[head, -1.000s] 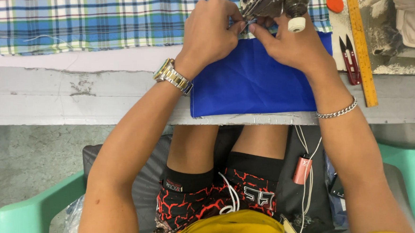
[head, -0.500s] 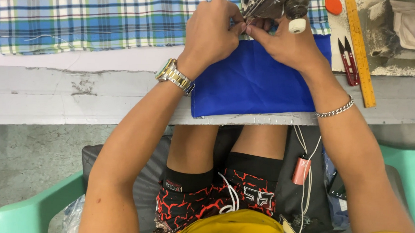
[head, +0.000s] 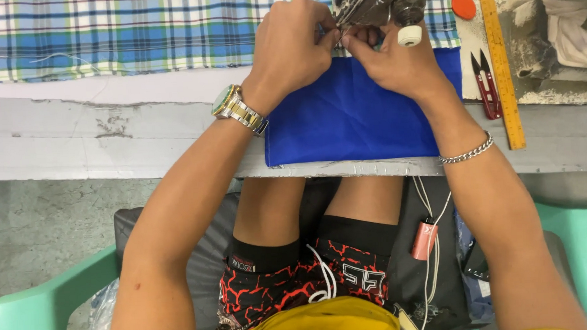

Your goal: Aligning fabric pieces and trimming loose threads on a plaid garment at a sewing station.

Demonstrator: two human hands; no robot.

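Note:
A blue cloth (head: 344, 119) lies on the worn white table, its near edge at the table's front. Both hands meet at its far edge, right under the sewing machine head (head: 372, 3). My left hand (head: 294, 48), with a metal watch on the wrist, has its fingertips pinched together by the needle area. My right hand (head: 395, 62), with a chain bracelet on the wrist, pinches there too, fingertips touching those of the left. What the fingertips pinch is too small to make out. A white knob (head: 410, 36) of the machine sits just above my right hand.
A plaid blue, green and white cloth (head: 139, 29) is spread across the table's far left. Red thread snips (head: 487, 84) and a yellow ruler (head: 501, 67) lie to the right, with an orange disc (head: 463, 5) above. Green chair arms (head: 33, 306) flank my lap.
Both hands stay at the machine's needle area; the fingertips have shifted only slightly. The blue cloth has not visibly moved.

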